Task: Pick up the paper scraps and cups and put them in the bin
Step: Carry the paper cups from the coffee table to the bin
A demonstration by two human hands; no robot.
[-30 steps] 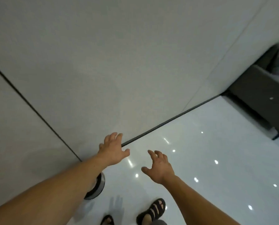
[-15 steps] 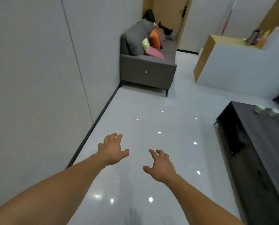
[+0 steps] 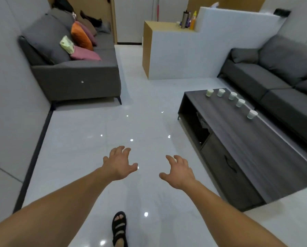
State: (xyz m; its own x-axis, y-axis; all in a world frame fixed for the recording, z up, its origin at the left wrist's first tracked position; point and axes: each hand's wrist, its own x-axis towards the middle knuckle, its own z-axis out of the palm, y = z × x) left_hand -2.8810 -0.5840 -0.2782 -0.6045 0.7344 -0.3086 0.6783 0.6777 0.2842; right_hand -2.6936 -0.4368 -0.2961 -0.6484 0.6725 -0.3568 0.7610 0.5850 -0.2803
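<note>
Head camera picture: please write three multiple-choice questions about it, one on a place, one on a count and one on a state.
1. Where do the cups stand?
A) on the floor
B) on the dark low table
C) on the grey sofa

2. How many cups are in view?
A) three
B) five
C) seven

3. How are the left hand and the right hand?
A) both open and empty
B) both holding cups
C) one holding paper

Answers:
1 B: they stand in a row on its top.
2 B: five pale cups can be counted.
3 A: both are spread and grip nothing.
</note>
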